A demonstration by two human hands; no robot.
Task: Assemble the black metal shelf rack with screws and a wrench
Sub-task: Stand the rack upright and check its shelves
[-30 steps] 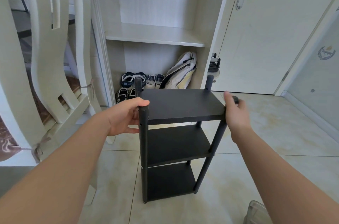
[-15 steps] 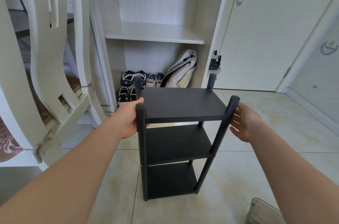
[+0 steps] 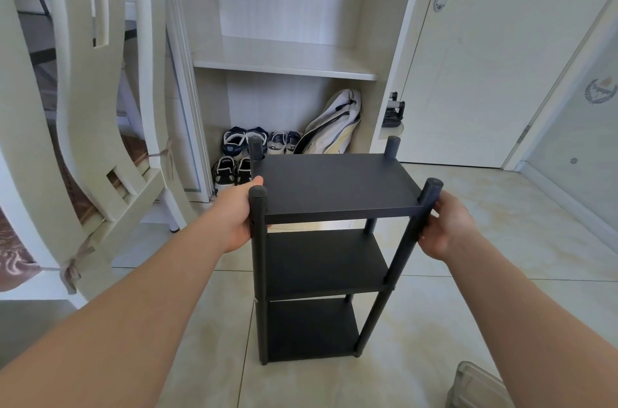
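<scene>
The black shelf rack (image 3: 334, 187) stands upright on the tiled floor in the middle of the head view, with three shelves and four round posts. My left hand (image 3: 238, 215) grips its near left post at the level of the top shelf, thumb up beside the post cap. My right hand (image 3: 446, 228) holds the near right post just below the top shelf, fingers curled round it. No screws or wrench are in sight.
A white chair (image 3: 83, 113) stands close on the left. Behind the rack is an open white cabinet (image 3: 284, 63) with several shoes (image 3: 245, 143) and a bag (image 3: 334, 123) on its floor. A door (image 3: 485, 56) is at right, a clear plastic box (image 3: 475, 387) at bottom right.
My right hand came off the cap of the near right post, opened beside it, and now grips the post lower down. My left hand stayed on the near left post.
</scene>
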